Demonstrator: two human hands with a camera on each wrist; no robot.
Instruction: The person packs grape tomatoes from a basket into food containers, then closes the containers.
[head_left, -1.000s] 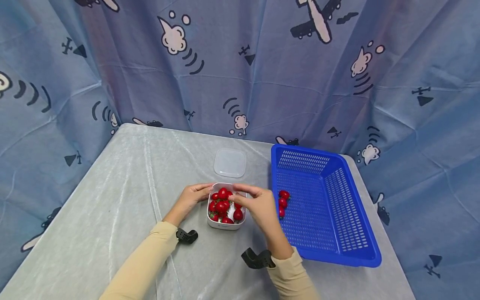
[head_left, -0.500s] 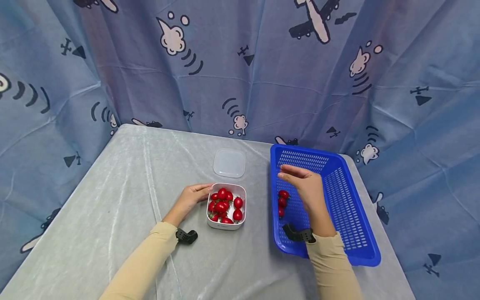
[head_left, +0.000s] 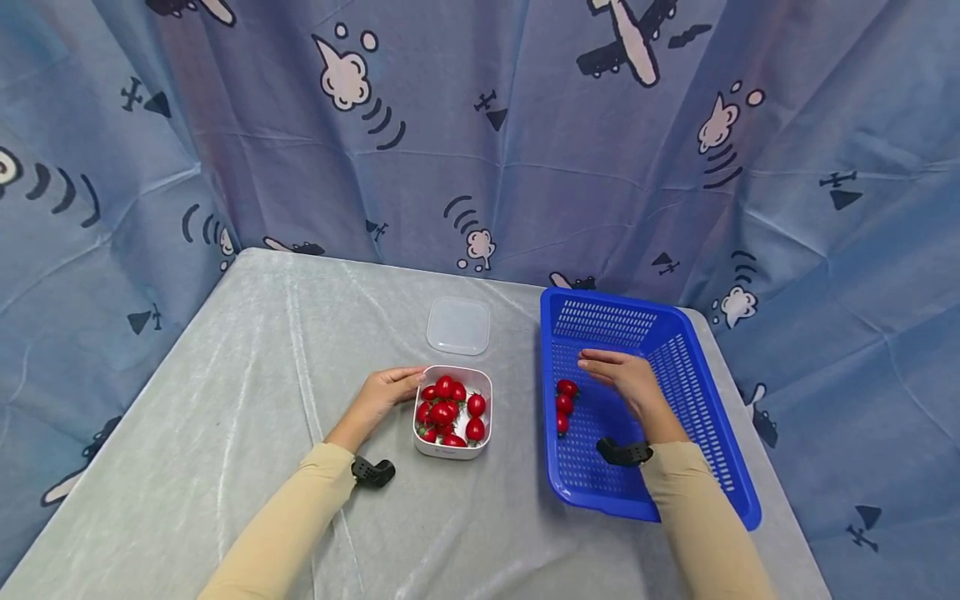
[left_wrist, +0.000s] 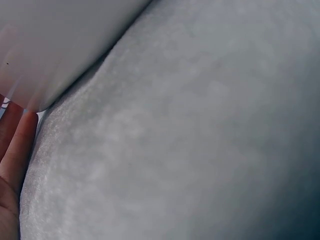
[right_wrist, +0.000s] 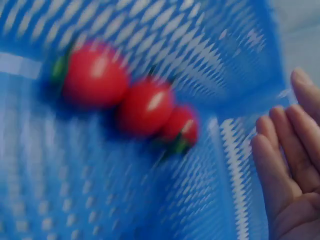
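Observation:
My left hand point(head_left: 378, 402) rests its extended fingers against the left back corner of a small white box point(head_left: 453, 452). In the left wrist view, straight fingers point(left_wrist: 22, 145) touch the box's pale wall point(left_wrist: 55, 55). Several red cherry tomatoes point(head_left: 442, 413) lie inside the box, some with green stems. Over the blue basket point(head_left: 588, 471) hovers my right hand point(head_left: 626, 383), holding nothing, its fingers extended. Left of that hand, 3 cherry tomatoes point(head_left: 565, 404) lie in a row along the basket's left wall. The right wrist view shows these tomatoes point(right_wrist: 145, 107) blurred and apart from the fingers point(right_wrist: 270, 165).
Behind the box lies a translucent square lid point(head_left: 458, 327), flat on the pale cloth-covered table point(head_left: 262, 375). The basket's raised, slotted walls stand near the table's right edge. A blue patterned curtain point(head_left: 420, 167) hangs behind the table.
My right hand has left the box and moved right, over the basket, then a little further right and toward me. My left hand stays at the box.

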